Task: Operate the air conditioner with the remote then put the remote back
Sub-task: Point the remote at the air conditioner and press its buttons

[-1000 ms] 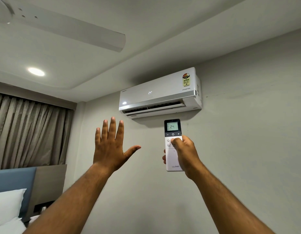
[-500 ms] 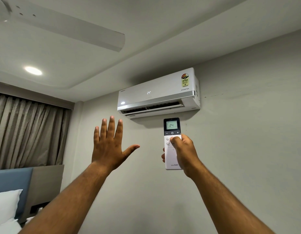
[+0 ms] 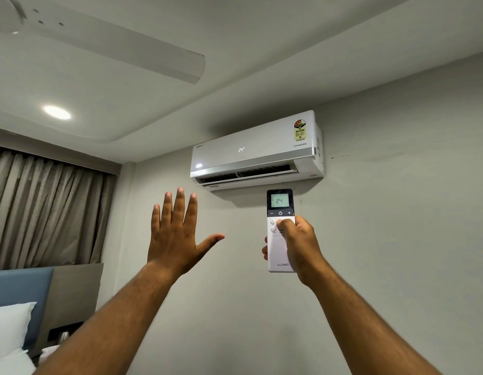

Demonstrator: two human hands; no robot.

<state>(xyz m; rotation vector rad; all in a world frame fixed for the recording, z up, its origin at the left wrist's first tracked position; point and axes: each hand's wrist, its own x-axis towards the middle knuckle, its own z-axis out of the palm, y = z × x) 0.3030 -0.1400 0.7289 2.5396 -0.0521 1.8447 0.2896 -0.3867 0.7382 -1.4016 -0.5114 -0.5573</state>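
Nearest the camera, two bare forearms reach up: the left hand (image 3: 175,234) is raised empty with its back to the view, four fingers straight and close together and the thumb spread wide to the side. The right hand (image 3: 298,246) is wrapped around a white Lloyd remote (image 3: 279,204) held upright, its thumb (image 3: 285,224) pressing the white button area (the screen reads 24). Beyond, just above the remote on the grey wall (image 3: 397,226), hangs the white inverter air conditioner (image 3: 255,151), its panel showing 24 and its louvre open.
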